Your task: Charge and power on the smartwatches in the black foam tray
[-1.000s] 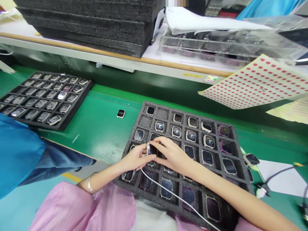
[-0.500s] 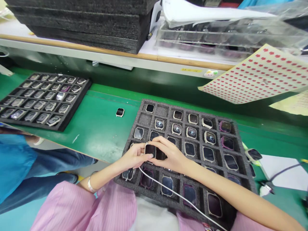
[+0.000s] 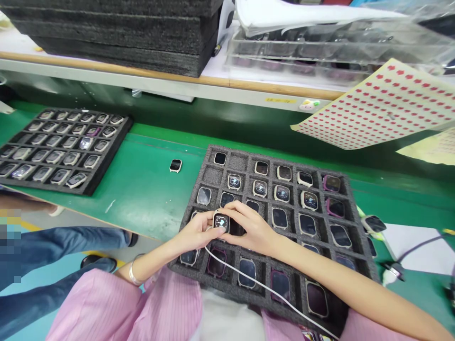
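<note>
A smartwatch case point(image 3: 221, 221) without a strap is held between both hands, its screen lit with a watch face. My left hand point(image 3: 199, 232) grips it from the left, thumb at the lower edge of the screen. From the right, my right hand point(image 3: 250, 226) pinches its top and bottom edges. A white cable point(image 3: 261, 286) runs from under my left hand down to the right; its end is hidden there. Below both hands lies a dark foam tray point(image 3: 237, 161) with watch cases in most of its pockets, some with lit screens.
A lone watch case point(image 3: 175, 165) lies on the green bench point(image 3: 149, 180). Farther left sits another filled foam tray point(image 3: 113, 154). Stacked black foam point(image 3: 124, 38) stands on the shelf, and a sticker sheet point(image 3: 377, 106) hangs at right. A co-worker's legs point(image 3: 67, 241) show at left.
The screen of the held watch case has gone from dark to a lit watch face. My hands keep their grip. At left, the co-worker has shifted, and the view has moved slightly.
</note>
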Demonstrator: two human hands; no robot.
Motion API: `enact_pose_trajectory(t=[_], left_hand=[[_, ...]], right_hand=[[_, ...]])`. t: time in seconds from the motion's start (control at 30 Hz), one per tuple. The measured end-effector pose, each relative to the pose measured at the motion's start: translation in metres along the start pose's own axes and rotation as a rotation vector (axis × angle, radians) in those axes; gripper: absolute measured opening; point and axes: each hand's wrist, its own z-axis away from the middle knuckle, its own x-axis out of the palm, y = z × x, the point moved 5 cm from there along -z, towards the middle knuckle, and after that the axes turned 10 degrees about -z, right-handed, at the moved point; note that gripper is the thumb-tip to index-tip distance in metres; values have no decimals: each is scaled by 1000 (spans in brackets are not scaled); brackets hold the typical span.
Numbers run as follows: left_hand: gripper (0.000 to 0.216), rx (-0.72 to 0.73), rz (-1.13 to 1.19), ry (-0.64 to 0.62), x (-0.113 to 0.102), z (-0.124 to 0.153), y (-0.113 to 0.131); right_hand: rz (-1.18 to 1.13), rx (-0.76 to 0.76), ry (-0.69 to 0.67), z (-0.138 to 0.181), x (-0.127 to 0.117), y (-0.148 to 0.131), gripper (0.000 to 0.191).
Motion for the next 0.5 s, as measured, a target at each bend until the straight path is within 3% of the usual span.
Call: enact_pose_trajectory(t=[0.5], left_hand=[[36, 111, -93, -4, -4, -1, -9]], right_hand=[[196, -4, -73, -2, -4, -14, 35]])
